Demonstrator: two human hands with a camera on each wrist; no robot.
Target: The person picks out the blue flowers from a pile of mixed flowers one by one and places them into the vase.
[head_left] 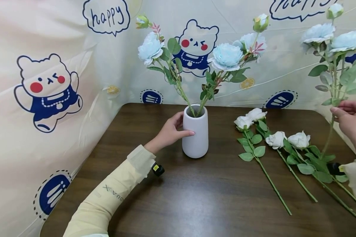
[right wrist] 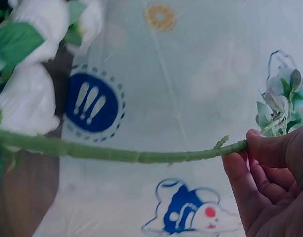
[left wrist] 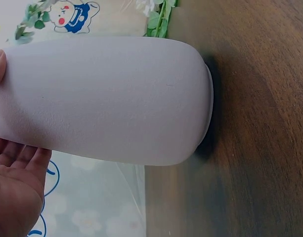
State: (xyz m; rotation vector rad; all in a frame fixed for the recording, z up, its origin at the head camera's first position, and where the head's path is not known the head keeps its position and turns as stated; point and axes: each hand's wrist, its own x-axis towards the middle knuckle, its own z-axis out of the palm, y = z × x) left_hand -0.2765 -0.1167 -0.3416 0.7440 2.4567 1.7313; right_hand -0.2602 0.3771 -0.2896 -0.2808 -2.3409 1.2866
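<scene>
A white vase (head_left: 195,133) stands on the dark wooden table (head_left: 178,197) with two pale blue flower stems (head_left: 225,57) in it. My left hand (head_left: 170,131) grips the vase's left side, thumb across the front; the left wrist view shows the vase (left wrist: 107,98) against my fingers (left wrist: 15,158). At the right edge my right hand (head_left: 351,120) pinches the green stem (right wrist: 116,154) of a third blue flower branch (head_left: 333,42), held upright above the table. My fingers (right wrist: 262,148) close on the stem's upper part.
Several white roses (head_left: 273,138) with long green stems lie on the table right of the vase. A cartoon bear cloth (head_left: 47,89) hangs behind and to the left. Bare tabletop lies in front of the vase.
</scene>
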